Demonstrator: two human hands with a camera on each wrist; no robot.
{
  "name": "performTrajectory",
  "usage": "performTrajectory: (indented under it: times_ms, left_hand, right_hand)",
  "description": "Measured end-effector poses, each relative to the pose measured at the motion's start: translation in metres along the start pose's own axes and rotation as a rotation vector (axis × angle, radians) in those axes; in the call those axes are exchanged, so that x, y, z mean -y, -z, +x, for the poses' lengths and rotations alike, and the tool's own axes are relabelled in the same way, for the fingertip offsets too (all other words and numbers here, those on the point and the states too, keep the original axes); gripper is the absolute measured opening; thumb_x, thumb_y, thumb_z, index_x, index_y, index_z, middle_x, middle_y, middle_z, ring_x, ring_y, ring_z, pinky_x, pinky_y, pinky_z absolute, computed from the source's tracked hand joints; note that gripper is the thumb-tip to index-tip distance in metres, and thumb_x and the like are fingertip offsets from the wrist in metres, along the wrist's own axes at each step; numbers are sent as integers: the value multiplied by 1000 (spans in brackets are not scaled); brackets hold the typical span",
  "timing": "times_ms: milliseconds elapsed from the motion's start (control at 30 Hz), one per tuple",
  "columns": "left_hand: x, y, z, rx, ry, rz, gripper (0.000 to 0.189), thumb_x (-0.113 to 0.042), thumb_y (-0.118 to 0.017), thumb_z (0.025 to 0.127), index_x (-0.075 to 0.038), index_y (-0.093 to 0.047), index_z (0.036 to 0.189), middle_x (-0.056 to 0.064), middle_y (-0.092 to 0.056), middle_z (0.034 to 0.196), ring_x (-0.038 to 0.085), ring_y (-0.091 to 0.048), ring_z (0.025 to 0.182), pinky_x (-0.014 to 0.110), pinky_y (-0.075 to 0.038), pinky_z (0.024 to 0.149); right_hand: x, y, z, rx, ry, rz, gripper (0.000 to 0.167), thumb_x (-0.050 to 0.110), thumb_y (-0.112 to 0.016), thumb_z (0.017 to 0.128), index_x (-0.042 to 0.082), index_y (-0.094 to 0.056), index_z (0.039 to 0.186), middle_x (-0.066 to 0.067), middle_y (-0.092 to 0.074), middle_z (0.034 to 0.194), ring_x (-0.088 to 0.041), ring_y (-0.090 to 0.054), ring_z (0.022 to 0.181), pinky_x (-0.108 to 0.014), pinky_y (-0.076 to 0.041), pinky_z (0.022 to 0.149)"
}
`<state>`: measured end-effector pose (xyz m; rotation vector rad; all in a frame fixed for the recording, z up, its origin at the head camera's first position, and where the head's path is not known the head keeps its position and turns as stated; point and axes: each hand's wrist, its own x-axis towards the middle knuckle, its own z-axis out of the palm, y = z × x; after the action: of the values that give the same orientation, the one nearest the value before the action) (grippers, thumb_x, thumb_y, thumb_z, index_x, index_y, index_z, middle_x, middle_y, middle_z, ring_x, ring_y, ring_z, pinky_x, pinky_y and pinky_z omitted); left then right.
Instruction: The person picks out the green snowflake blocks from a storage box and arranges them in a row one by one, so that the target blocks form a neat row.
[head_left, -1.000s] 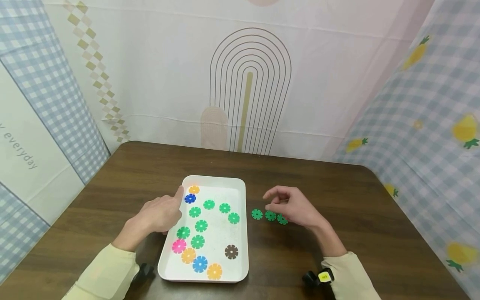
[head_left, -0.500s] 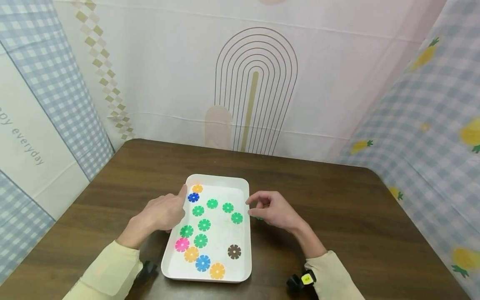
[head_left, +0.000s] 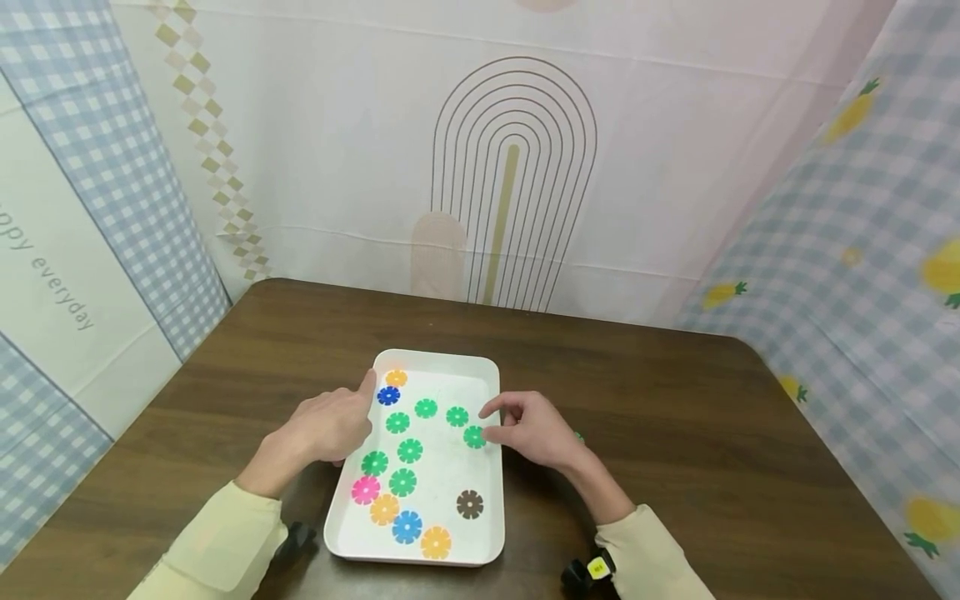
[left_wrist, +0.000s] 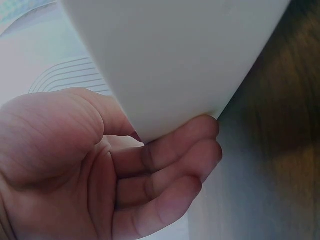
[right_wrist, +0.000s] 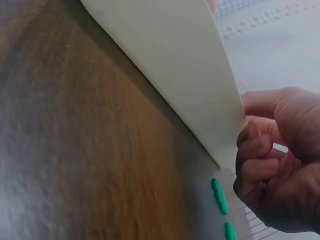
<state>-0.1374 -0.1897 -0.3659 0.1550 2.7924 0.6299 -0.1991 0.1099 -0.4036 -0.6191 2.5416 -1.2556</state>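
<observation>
Head view shows a white tray [head_left: 441,467] on the brown bench [head_left: 637,392], with bright round pieces [head_left: 402,490] lying in it. The left hand [head_left: 333,423] pinches the tray's left side. The right hand [head_left: 534,429] has its thumb and pointer spread a little apart over the right rim, near a green piece [head_left: 469,437]. More green bits [right_wrist: 220,196] lie on the bench. The left cloth [head_left: 97,375] reads "ppy everyday". A yellow label [head_left: 598,568] by the right sleeve [head_left: 652,554] is too small to read.

I see a loose, pale-yellow left sleeve [head_left: 213,542] and a matching right sleeve [head_left: 651,552], both long and plain. A black wrist unit [head_left: 296,542] sits by the left cuff, its outline probably boxy, though shadow blurs it. The right-hand black unit [head_left: 575,577] carries a yellow label [head_left: 599,568] with dark marks.
</observation>
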Motion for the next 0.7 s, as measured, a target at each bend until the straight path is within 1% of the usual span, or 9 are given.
performTrajectory:
  times_ms: [133, 267, 400, 500, 600, 700]
  left_hand:
    - [0, 0, 1, 1, 2, 5, 85, -18, -63, 102, 5, -12, 166, 6, -57, 81, 18, -56, 62, 30, -45, 58]
    - [0, 0, 3, 3, 4, 26, 86, -17, -64, 101, 5, -12, 166, 6, -56, 82, 19, -55, 63, 31, -45, 59]
    - [-1, 0, 3, 5, 8, 33, 87, -17, -65, 100, 4, -11, 166, 7, -57, 84, 18, -56, 64, 31, -45, 60]
    - [-1, 0, 2, 4, 12, 25, 88, -17, -65, 101, 4, -11, 166, 6, -57, 84, 18, -57, 63, 31, -46, 59]
    - [0, 0, 2, 3, 10, 20, 87, -17, -65, 101, 4, -11, 166, 6, -57, 83, 18, -57, 63, 30, -46, 59]
    - [0, 0, 2, 1, 4, 19, 87, -18, -65, 101, 4, -11, 166, 6, -58, 83, 17, -57, 63, 30, -46, 59]
  right_hand:
    - [6, -6, 1, -14, -40, -61, 18, 14, -81, 88, 11, -80, 106, 2, -45, 60, -14, -43, 56, -27, -36, 56]
    - [12, -9, 1, -20, -102, -130, 20, 16, -83, 88, 12, -81, 107, 0, -48, 63, -15, -43, 57, -28, -35, 55]
    - [17, -12, 1, -22, -141, -203, 22, 18, -86, 86, 13, -81, 107, -3, -58, 75, -19, -49, 66, -30, -40, 58]
    - [20, -15, 2, -26, -147, -260, 22, 19, -87, 84, 14, -81, 105, -6, -70, 92, -19, -56, 74, -31, -46, 64]
    - [22, -17, 3, -33, -155, -300, 23, 21, -87, 83, 15, -82, 104, -8, -76, 106, -19, -60, 78, -31, -49, 66]
    - [23, -19, 3, -42, -158, -329, 25, 22, -87, 82, 16, -81, 105, -9, -77, 108, -18, -61, 77, -30, -48, 62]
